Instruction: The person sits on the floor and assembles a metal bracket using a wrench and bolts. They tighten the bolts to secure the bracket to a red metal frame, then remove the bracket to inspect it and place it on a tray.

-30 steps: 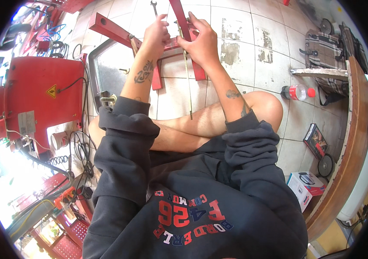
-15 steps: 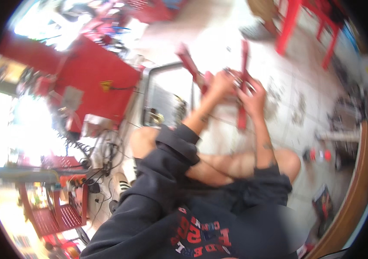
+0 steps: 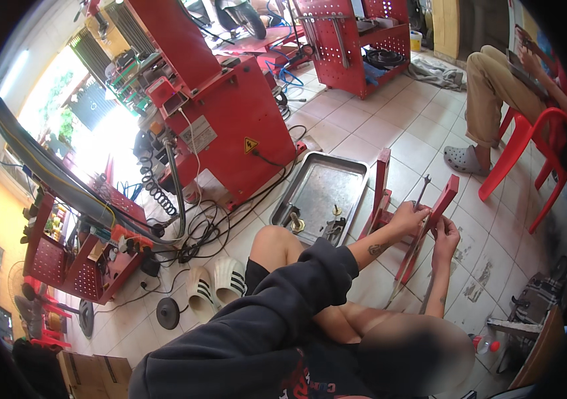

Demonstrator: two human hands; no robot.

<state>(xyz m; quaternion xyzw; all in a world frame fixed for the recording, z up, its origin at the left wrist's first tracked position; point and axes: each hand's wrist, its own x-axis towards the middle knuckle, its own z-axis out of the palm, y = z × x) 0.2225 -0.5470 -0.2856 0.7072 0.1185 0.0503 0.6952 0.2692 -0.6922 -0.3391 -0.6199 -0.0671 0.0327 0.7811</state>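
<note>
A red metal frame (image 3: 444,197) with two upright bars stands on the tiled floor before my crossed legs. Between the bars, my left hand (image 3: 408,219) is closed around a thin dark wrench (image 3: 423,189), its open jaw pointing up and away. My right hand (image 3: 446,235) is on the outer side of the right bar, thumb and fingers pinched together against it. Whatever sits in that pinch is too small and covered to make out. Left of the frame lies a shallow metal tray (image 3: 319,187) holding a brass-coloured fitting (image 3: 296,222) and several small dark parts.
A large red machine (image 3: 235,143) stands ahead on the left, with black cables (image 3: 207,229) on the floor beside it. Pale striped slip-on shoes (image 3: 228,279) lie by my knee. At the right, another person sits on a red chair (image 3: 508,166). A red perforated cart (image 3: 356,46) stands farther back.
The view has swung and sharpened, so the frame and both hands appear lower and farther right. The wrench now shows clearly in my left hand; earlier blur hid such detail. Both hands stay at the frame.
</note>
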